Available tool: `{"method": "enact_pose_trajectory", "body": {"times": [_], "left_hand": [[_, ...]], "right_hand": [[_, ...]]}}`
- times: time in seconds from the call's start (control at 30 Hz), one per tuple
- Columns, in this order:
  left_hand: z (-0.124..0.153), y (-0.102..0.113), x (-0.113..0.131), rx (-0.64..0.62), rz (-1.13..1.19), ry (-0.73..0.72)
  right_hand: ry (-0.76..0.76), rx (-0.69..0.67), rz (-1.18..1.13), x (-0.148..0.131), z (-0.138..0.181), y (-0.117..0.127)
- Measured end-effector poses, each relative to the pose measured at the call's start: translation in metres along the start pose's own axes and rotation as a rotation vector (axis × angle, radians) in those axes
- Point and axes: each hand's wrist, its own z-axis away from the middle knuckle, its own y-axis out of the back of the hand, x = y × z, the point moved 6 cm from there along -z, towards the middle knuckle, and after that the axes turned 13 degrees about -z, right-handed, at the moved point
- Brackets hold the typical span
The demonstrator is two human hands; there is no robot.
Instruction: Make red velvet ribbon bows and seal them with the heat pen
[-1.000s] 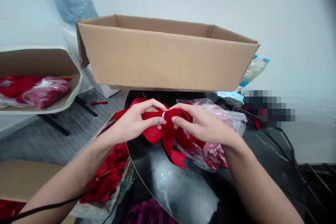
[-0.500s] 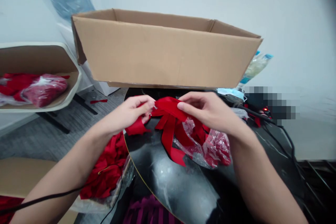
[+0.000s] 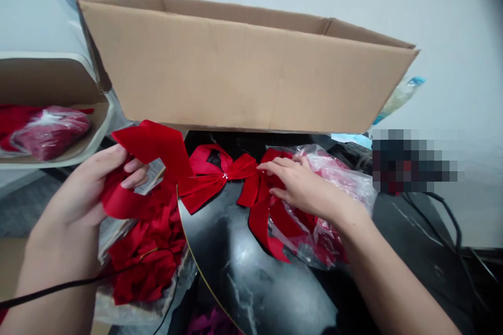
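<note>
Red ribbon [image 3: 171, 141]! Gripped it in curled fingers of the left hand [image 3: 88, 183], beside a red bow [image 3: 225, 174]; had the right hand [image 3: 304, 180], with parted fingers, at a plastic bag [image 3: 353, 178]!

Looking forward and down from the person's head, over the near side of a black table [image 3: 241, 243]. Facing a cardboard box [image 3: 251, 73] and, farther off, a pale wall [image 3: 456, 57]. Sitting close behind and above the left hand [image 3: 88, 183] and right hand [image 3: 301, 180], while also taking in floor [image 3: 15, 212] at the left.
</note>
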Motion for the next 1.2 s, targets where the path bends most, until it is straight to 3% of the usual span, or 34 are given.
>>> {"method": "enact_pose_trajectory", "body": {"times": [0.13,0.3,0.5,0.6,0.67,0.77,0.83,0.93,1.1,1.2], "left_hand": [[0.002,0.009,-0.007,0.053,-0.006,0.043],[0.001,0.021,-0.008,0.111,0.045,0.048],[0.017,0.051,-0.014,0.264,0.009,0.133],[0.029,0.062,-0.019,0.268,0.067,0.197],[0.035,0.069,-0.02,0.289,0.112,0.197],[0.042,0.075,-0.017,0.352,0.199,0.144],[0.045,0.076,-0.017,0.382,0.222,0.126],[0.05,0.08,-0.028,0.401,0.215,0.146],[0.055,0.11,-0.06,0.514,0.145,0.088],[0.055,0.119,-0.075,0.521,0.03,0.136]], "right_hand": [[0.027,-0.015,-0.109,0.008,0.013,0.017],[0.095,0.082,-0.16,0.009,0.024,0.044],[0.103,-0.011,-0.193,0.016,0.036,0.048],[0.101,-0.048,-0.198,0.01,0.044,0.048],[0.073,0.013,-0.166,-0.001,0.037,0.049],[0.016,0.236,-0.083,-0.026,0.003,0.042],[0.123,0.094,-0.08,-0.047,-0.029,0.015],[0.148,-0.058,-0.1,-0.052,-0.061,-0.007],[0.095,0.075,-0.259,-0.023,-0.046,0.038],[0.038,-0.08,-0.142,-0.007,-0.025,0.038]]}}
